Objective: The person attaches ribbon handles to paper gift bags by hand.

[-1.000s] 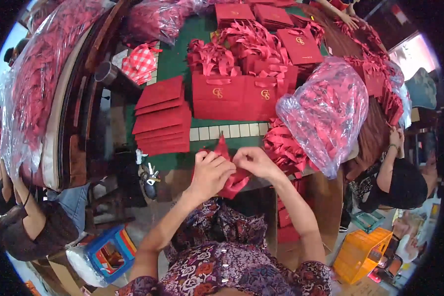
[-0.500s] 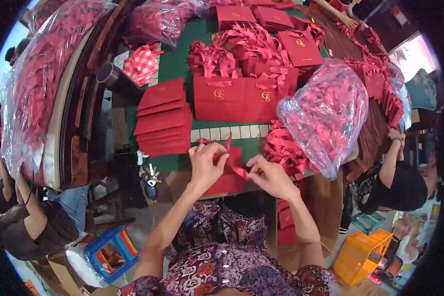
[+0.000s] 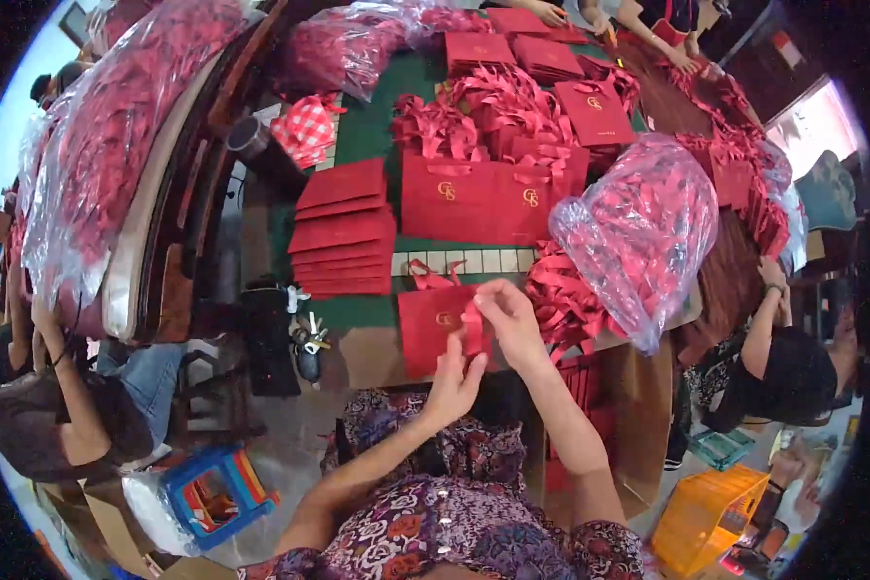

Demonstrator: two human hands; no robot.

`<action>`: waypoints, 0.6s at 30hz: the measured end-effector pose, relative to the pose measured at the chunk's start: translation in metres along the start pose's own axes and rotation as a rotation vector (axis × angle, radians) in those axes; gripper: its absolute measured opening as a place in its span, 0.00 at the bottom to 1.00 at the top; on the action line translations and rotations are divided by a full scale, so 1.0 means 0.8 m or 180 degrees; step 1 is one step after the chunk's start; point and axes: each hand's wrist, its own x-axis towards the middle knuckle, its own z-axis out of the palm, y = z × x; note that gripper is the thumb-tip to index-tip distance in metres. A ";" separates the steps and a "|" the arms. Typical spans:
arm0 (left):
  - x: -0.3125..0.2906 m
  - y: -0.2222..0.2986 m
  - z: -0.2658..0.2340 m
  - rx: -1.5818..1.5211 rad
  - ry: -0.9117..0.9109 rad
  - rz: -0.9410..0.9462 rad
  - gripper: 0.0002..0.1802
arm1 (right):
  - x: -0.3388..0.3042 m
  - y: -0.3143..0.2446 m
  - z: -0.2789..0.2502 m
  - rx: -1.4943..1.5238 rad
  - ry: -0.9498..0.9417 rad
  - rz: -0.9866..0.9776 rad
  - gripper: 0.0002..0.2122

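Green tabletop (image 3: 369, 121), red bag (image 3: 420, 336), fingers (image 3: 453, 360) hiding part

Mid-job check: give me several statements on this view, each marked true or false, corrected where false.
The right hand holds a red ribbon. True.
The clear plastic sack is right of the red bag at the hands. True.
The left hand is on the sack. False: it is by the ribbon's lower end.
The big crate at lower right is blue. False: it is orange-yellow.
The red-and-white checked item lies beyond the stack of red bags. True.
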 end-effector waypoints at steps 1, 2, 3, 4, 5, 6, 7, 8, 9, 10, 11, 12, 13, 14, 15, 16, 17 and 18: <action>-0.003 -0.002 -0.002 0.0298 -0.0145 -0.0047 0.21 | 0.000 0.001 0.000 -0.0035 0.0099 -0.0084 0.04; -0.009 -0.002 -0.002 0.0070 -0.0215 -0.0118 0.15 | 0.001 0.001 0.002 -0.0068 0.0195 -0.0171 0.03; -0.015 -0.005 -0.003 0.0073 -0.0195 -0.0099 0.15 | -0.002 -0.002 0.000 0.0439 0.0265 -0.0109 0.03; -0.023 -0.014 -0.008 0.0217 -0.0124 -0.0047 0.13 | 0.001 0.002 -0.006 0.0365 0.0292 -0.0233 0.03; -0.028 -0.020 -0.013 0.0351 -0.0071 0.0013 0.11 | 0.005 0.009 -0.018 0.0284 0.0338 -0.0367 0.03; -0.032 -0.026 -0.018 0.0349 -0.0100 -0.0003 0.08 | 0.006 0.017 -0.027 0.0206 0.0380 -0.0399 0.03; -0.034 -0.024 -0.022 0.0398 -0.0118 -0.0130 0.08 | 0.008 0.029 -0.037 0.0203 0.0390 -0.0423 0.03; -0.036 -0.020 -0.028 0.0455 -0.0119 -0.0252 0.07 | 0.007 0.037 -0.043 -0.0066 0.0387 -0.0471 0.03; -0.033 -0.025 -0.031 0.0460 0.0004 -0.0090 0.07 | 0.004 0.045 -0.050 -0.0337 0.0395 -0.0521 0.04; -0.030 -0.025 -0.038 0.0795 0.0227 0.0351 0.07 | -0.002 0.039 -0.046 -0.0639 0.0432 -0.0396 0.05; -0.025 -0.025 -0.045 0.1127 0.0445 0.0794 0.07 | -0.010 0.037 -0.039 -0.1538 0.0766 -0.1064 0.07; -0.021 -0.024 -0.052 0.0993 0.0493 0.0622 0.08 | -0.019 0.034 -0.032 -0.2433 0.1110 -0.1735 0.09; -0.020 -0.027 -0.063 0.0884 0.0486 0.0472 0.08 | -0.029 0.021 -0.019 -0.2481 0.1104 -0.1730 0.10; -0.016 -0.022 -0.068 0.0751 0.0426 0.0331 0.09 | -0.038 0.008 -0.014 -0.2570 0.0838 -0.2054 0.10; -0.012 -0.018 -0.072 0.0511 0.0297 0.0155 0.11 | -0.045 -0.001 -0.010 -0.2654 0.0562 -0.2375 0.09; -0.008 -0.014 -0.073 0.0408 0.0278 0.0133 0.11 | -0.054 -0.004 -0.005 -0.2537 0.0144 -0.2140 0.08; -0.006 -0.010 -0.075 0.0307 0.0262 0.0109 0.12 | -0.055 -0.003 -0.001 -0.2422 -0.0197 -0.2590 0.08; -0.005 -0.007 -0.079 0.0427 0.0191 0.0206 0.13 | -0.061 -0.003 0.007 -0.2474 -0.0408 -0.2481 0.08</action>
